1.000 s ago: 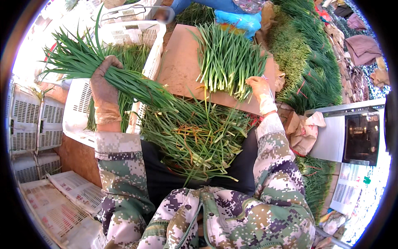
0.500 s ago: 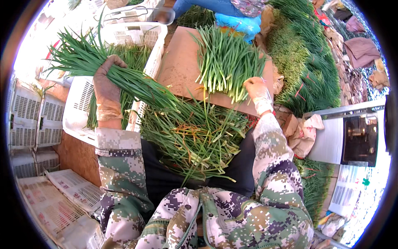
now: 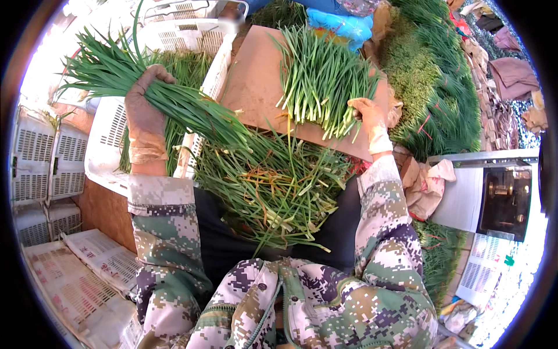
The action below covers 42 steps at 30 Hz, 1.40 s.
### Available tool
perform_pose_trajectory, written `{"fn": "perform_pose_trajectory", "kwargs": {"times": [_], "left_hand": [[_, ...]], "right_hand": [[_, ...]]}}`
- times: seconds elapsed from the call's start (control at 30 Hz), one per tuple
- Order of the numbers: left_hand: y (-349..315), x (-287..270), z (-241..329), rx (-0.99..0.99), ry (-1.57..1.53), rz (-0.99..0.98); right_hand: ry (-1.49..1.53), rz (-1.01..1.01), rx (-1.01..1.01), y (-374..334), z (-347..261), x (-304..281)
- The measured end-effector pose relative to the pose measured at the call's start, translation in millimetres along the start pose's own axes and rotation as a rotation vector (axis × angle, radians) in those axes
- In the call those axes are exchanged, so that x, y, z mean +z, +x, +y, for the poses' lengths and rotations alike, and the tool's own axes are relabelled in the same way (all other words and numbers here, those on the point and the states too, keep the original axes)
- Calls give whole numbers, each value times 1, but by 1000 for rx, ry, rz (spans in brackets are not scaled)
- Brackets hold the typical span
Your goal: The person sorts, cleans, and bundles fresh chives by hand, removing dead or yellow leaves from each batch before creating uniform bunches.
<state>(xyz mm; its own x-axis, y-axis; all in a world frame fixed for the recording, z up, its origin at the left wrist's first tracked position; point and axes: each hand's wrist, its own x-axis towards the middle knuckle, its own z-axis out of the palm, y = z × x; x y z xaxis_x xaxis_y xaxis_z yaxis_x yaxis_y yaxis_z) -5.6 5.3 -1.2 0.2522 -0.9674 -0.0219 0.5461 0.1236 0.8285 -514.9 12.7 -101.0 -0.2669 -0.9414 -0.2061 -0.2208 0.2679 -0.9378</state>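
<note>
My left hand [image 3: 148, 110], in a dirt-stained glove, is closed round a thick bunch of green chives [image 3: 192, 110], leaves to the upper left and cut ends toward my lap. On a tan board [image 3: 247, 87] in front of me lies a flat spread of chives [image 3: 325, 78], pale ends facing me. My right hand [image 3: 372, 119], in a pale glove, is at the right side of those ends with its fingers curled in a pinch; what is between them is hidden. Loose chive trimmings [image 3: 273, 186] with some yellowed leaves cover my lap below the board.
A white plastic crate [image 3: 107, 139] with more chives stands at my left, with stacked crates [image 3: 43, 151] beyond. A large heap of chives [image 3: 442, 99] lies at the right of the board. A blue plastic bag [image 3: 340, 26] sits behind it. Brown paper [image 3: 427, 183] and a metal-framed box [image 3: 488, 192] are on the right.
My left hand and its bunch have shifted slightly left and up in the picture. My right hand has moved a little right, its fingers more curled. The view has shifted slightly.
</note>
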Motion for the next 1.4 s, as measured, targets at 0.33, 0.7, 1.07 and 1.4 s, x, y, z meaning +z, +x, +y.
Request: {"fn": "perform_pose_trajectory", "kwargs": {"times": [0.33,0.7,1.07,1.4], "left_hand": [[1,12,1,10,-22,-2],[4,4,3,-24,-22,-39],[7,-5,-1,-12,-86,-20],[8,-10,6,-32,-115,-62]], "right_hand": [[-7,-67,-47,-1,-9,-6],[-962,-378,-200,-97,-10,7],[-1239,260,-177,-13,43,33],[22,28,204,-81,-20,-4]]}}
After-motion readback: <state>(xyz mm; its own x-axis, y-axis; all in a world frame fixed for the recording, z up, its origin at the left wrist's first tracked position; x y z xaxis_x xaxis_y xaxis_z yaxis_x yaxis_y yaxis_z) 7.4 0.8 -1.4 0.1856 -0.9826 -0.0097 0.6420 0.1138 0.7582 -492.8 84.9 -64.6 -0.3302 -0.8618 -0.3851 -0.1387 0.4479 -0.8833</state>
